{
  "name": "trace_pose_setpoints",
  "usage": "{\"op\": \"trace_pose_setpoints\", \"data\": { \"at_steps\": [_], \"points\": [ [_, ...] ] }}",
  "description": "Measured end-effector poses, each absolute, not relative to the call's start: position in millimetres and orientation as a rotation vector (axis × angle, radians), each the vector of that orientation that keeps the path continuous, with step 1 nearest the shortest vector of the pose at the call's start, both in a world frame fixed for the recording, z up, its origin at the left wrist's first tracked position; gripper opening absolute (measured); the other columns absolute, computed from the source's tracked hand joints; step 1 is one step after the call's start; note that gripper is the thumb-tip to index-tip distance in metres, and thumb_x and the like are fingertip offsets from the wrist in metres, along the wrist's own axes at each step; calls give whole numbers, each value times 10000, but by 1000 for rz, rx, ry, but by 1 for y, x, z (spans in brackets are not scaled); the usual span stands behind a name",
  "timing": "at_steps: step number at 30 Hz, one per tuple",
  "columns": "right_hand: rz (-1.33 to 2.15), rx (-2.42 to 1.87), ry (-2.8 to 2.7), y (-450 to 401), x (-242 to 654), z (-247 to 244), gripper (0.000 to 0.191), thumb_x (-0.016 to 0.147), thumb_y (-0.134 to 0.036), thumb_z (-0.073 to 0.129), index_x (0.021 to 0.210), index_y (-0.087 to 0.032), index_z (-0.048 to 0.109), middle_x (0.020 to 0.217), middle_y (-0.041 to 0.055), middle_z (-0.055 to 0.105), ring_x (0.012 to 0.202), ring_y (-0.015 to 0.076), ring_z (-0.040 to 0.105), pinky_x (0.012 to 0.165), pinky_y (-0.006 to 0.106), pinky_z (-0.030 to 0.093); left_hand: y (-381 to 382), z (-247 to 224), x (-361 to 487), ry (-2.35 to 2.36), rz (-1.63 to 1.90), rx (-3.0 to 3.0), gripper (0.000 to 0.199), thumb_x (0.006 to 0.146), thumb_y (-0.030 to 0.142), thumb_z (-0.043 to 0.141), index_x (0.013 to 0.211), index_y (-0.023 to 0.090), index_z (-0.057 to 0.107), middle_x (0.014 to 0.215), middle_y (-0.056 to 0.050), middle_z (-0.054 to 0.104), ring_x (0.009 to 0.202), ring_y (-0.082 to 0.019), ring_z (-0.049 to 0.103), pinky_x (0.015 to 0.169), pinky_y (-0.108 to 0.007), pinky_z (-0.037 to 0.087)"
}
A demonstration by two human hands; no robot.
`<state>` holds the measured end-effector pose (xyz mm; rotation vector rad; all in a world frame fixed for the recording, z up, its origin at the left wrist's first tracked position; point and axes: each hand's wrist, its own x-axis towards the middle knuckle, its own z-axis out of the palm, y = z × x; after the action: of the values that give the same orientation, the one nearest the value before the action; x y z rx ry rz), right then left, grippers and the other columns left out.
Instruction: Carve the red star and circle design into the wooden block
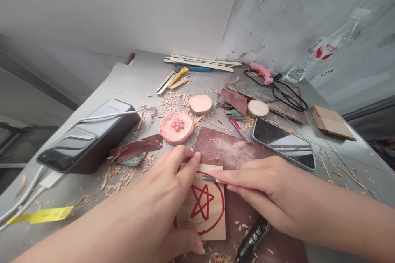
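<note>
In the head view, the left hand (160, 197) was curled over a flat wood block (202, 218) and gripped it. The fingers pressed on the block so that it would not slide. The block had a red star inside a red ring. It lay on a sheet of dark red sandpaper (222, 148), near the side of the table (129, 86) closest to the person. The rough paper may have helped to keep the block from slipping.

The right hand (265, 193) held a small carving tool (210, 178) the way you hold a pencil. Its thin metal tip was at the top of the red ring. Most of the tool was hidden by the fingers.

A black marker (251, 240) lay just beside the block. Wood shavings (129, 176) were spread over the table. Past the hands sat a round wood slice (176, 127) with a pink flower on it, and a phone (284, 144) lay on the right. A black power bank (89, 135) sat at the left, and a pink glue gun (261, 72) lay near the far corner.
</note>
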<state>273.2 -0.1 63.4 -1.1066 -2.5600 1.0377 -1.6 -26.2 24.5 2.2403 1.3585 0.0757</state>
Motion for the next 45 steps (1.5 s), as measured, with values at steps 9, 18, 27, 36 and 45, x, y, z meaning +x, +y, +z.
{"op": "trace_pose_setpoints", "data": {
  "at_steps": [9,18,27,36,45],
  "points": [
    [878,-1156,-2675,-1,277,75,574,1098,-75,617,1590,-341,750,1356,5,904,1130,204,903,948,240,713,-19,22,-10,1249,-1,2241,1101,831,452,913,1808,228,454,1880,-205,422,1627,-475,576,1204,-474,634],
    [754,-1211,-2758,-7,273,69,649,997,-67,653,1564,-366,759,1012,-18,927,741,182,849,667,233,642,-14,36,-2,1263,-65,2189,1113,800,342,909,1806,199,456,1853,-207,479,1611,-438,609,1176,-389,644],
    [455,-979,-2918,-15,297,37,857,885,-23,577,1714,-238,548,893,-1,726,620,182,648,592,327,433,-18,28,-3,1262,28,2187,1110,775,324,930,1791,238,490,1840,-187,505,1618,-465,591,1193,-428,641],
    [600,-965,-2837,-5,287,44,673,1011,-10,503,1638,-205,650,885,20,763,656,194,666,616,314,467,-19,27,-4,1252,13,2189,1080,813,323,893,1798,196,469,1871,-215,446,1650,-457,555,1223,-430,616],
    [404,-849,-2892,-7,285,35,590,1096,-67,447,1658,-121,618,828,29,677,607,206,567,553,331,388,-11,16,-11,1126,-40,2199,1110,904,430,849,1859,220,324,1921,-231,335,1701,-494,467,1261,-510,578]
  ]
}}
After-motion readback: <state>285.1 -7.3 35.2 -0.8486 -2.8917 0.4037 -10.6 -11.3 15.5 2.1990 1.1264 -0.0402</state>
